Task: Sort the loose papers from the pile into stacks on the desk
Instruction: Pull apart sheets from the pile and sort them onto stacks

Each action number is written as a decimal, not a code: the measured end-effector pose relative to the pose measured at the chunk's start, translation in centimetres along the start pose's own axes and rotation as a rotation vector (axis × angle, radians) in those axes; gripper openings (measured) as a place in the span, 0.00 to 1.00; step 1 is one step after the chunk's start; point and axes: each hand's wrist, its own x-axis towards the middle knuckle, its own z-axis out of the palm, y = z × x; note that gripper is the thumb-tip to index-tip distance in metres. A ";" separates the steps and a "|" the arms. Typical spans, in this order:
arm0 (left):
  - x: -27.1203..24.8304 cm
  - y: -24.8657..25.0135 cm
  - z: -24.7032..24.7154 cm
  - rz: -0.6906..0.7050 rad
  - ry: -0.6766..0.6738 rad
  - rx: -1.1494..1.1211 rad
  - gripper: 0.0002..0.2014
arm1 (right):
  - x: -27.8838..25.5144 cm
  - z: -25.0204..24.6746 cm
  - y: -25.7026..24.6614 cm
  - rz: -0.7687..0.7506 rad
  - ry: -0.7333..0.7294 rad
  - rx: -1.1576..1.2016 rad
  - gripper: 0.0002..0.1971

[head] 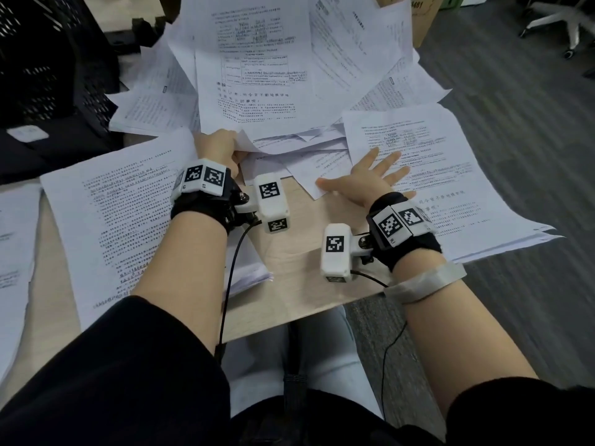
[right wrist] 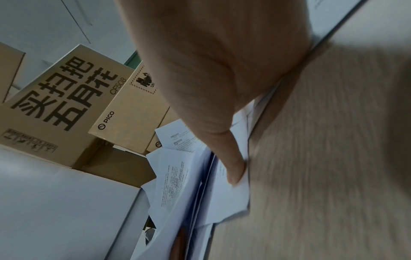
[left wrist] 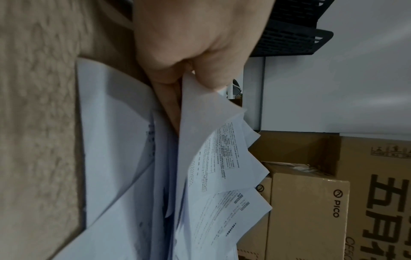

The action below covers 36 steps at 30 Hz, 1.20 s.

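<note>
A loose pile of printed papers (head: 254,75) covers the far middle of the wooden desk (head: 296,252). My left hand (head: 222,146) reaches into the pile's near edge and pinches a sheet (left wrist: 200,109) between thumb and fingers, lifting its corner. My right hand (head: 370,178) lies flat with fingers spread on the stack at the right (head: 450,175), thumb (right wrist: 233,168) pressing a lower sheet. Another stack (head: 122,214) lies left of my left wrist, and a further one (head: 13,252) at the far left edge.
A black mesh tray rack (head: 48,66) stands at the back left. Cardboard boxes (right wrist: 66,105) stand behind the pile. The right stack overhangs the desk's right edge above grey floor (head: 515,91). An office chair base (head: 563,24) is at top right.
</note>
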 end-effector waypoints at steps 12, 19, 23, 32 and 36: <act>-5.0 1.7 -3.0 0.219 0.084 -0.178 0.17 | -0.8 0.5 0.1 -0.009 0.062 0.013 0.61; -6.4 1.8 -4.0 0.269 0.095 -0.194 0.12 | -0.4 -0.1 0.1 -0.131 0.418 0.389 0.32; -7.3 1.5 -5.5 0.278 0.106 -0.215 0.14 | -1.6 0.2 -1.7 -0.416 0.480 0.618 0.17; -8.3 0.9 -7.2 0.261 0.118 -0.215 0.16 | -0.3 1.3 -3.2 -0.295 0.215 0.802 0.19; -8.1 0.8 -7.9 0.269 0.136 -0.231 0.14 | -0.4 1.5 -3.9 -0.379 0.257 0.813 0.22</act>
